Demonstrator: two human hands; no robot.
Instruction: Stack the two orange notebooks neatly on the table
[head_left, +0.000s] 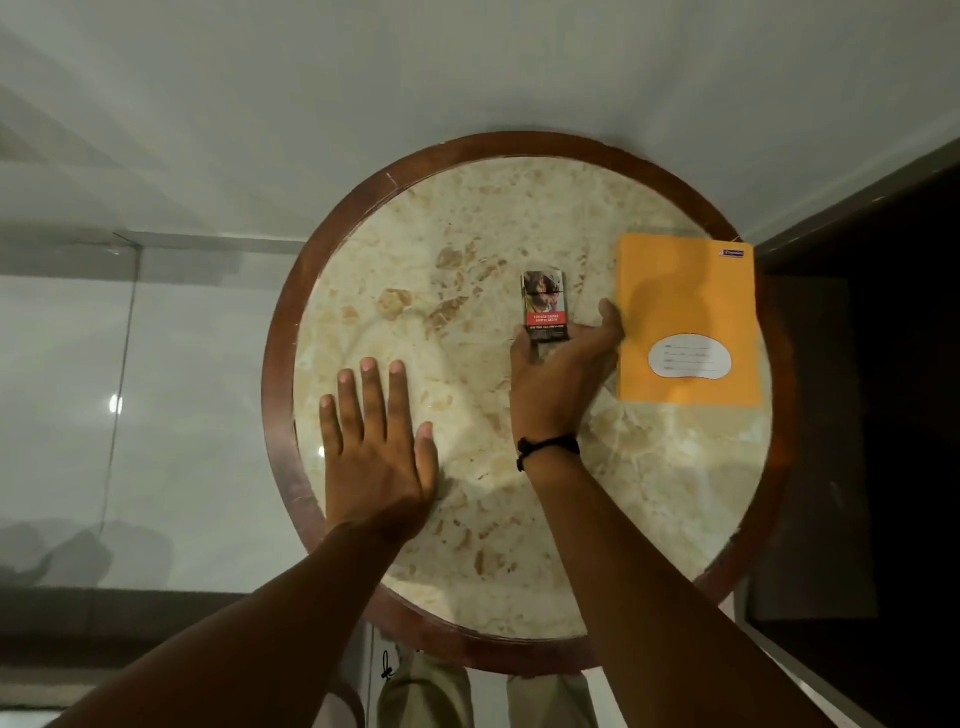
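An orange notebook (685, 317) with a white label lies flat at the right side of the round marble table (467, 260). Only one orange cover shows; whether a second notebook lies under it I cannot tell. My right hand (561, 374), with a black band at the wrist, grips the near end of a small printed cigarette pack (545, 306) just left of the notebook, its fingertips touching the notebook's left edge. My left hand (376, 447) rests flat on the marble at the table's left, fingers spread and holding nothing.
The table has a dark wooden rim (283, 322). A pale glossy floor (156, 338) lies to the left and beyond. A dark piece of furniture (872, 415) stands close against the table's right side. My legs show below the near rim.
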